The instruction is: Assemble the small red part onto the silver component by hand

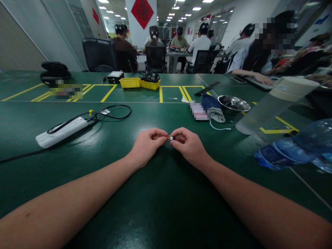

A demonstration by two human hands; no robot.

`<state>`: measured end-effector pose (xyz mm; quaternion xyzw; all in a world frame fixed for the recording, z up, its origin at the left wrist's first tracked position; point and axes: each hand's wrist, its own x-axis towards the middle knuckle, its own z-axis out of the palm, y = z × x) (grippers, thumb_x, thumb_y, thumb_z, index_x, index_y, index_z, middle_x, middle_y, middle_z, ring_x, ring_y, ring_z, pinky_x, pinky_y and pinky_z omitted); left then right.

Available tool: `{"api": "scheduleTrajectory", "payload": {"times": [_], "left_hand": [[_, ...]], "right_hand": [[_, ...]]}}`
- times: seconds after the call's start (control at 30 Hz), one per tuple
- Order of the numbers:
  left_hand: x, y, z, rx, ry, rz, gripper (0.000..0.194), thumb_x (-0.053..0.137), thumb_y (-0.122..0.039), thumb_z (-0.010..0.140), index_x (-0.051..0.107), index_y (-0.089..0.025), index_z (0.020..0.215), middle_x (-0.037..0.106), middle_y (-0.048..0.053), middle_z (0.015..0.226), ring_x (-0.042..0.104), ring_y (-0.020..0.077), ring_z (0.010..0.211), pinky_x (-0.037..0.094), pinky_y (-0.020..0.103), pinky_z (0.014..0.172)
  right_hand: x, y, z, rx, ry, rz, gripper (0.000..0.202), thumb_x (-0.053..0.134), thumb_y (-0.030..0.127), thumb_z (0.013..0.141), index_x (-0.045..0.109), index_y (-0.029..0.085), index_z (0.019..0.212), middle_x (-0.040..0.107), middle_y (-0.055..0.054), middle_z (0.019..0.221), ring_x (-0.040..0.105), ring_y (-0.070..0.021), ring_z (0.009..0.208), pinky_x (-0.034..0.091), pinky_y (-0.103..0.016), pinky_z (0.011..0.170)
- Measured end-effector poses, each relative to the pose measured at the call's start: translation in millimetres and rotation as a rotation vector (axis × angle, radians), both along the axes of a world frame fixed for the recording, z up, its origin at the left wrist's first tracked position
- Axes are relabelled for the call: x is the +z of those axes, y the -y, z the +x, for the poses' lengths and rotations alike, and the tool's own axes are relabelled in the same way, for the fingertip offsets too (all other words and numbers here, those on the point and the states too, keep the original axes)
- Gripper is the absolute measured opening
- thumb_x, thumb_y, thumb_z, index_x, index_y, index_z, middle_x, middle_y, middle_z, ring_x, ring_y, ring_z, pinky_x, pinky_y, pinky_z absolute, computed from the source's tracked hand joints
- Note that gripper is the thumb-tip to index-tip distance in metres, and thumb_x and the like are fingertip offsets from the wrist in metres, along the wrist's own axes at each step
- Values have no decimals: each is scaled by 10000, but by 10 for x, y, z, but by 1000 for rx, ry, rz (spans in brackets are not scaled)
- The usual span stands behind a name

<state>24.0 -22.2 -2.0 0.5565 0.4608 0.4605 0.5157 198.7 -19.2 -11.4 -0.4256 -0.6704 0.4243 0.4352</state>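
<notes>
Just above the green tabletop, in the middle of the head view, my left hand and my right hand meet fingertip to fingertip. Between them is a tiny object with an orange-red part on the left, a shiny middle and a white part on the right. Thumb and index finger of my left hand pinch the orange-red end. My right hand pinches the white end the same way, its other fingers curled in. The object is too small to name, and I cannot tell whether it is one piece or two joined parts.
A white power strip with black cable lies left on the green table. Yellow trays stand at the back. To the right are a metal bowl, a tall cup and a plastic bottle. A person sits far right.
</notes>
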Motion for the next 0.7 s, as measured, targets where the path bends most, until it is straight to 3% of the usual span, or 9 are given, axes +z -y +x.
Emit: {"api": "scheduleTrajectory", "payload": {"times": [0.13,0.33,0.47,0.7], "left_hand": [[-22,-26,-1,-28,33,-10,155,672,-153,730,660,-145,885,708,44,839,653,127,743,519,262,710],[-42,-46,-14,-94,121,-60,227,692,-134,725,633,-145,943,705,41,855,664,125,777,528,275,756],[-39,-43,-18,-139,185,-94,244,701,-133,722,634,-142,956,698,35,833,656,120,758,521,269,747],[-52,-50,-24,-127,243,-117,210,714,-136,704,638,-141,900,688,27,809,644,118,732,514,268,732]], "right_hand": [[-6,-1,2,0,20,18,200,648,209,780,628,184,977,656,-16,783,608,-145,682,489,-284,626],[21,-3,4,6,21,115,223,599,189,821,689,210,1023,641,-48,1007,625,-135,754,523,-303,717],[42,-5,16,9,49,116,278,524,180,868,690,230,1085,625,-37,948,615,-109,674,521,-276,647],[18,1,9,18,-32,28,226,597,196,826,658,183,1044,682,-23,815,650,-141,670,535,-284,634]]}}
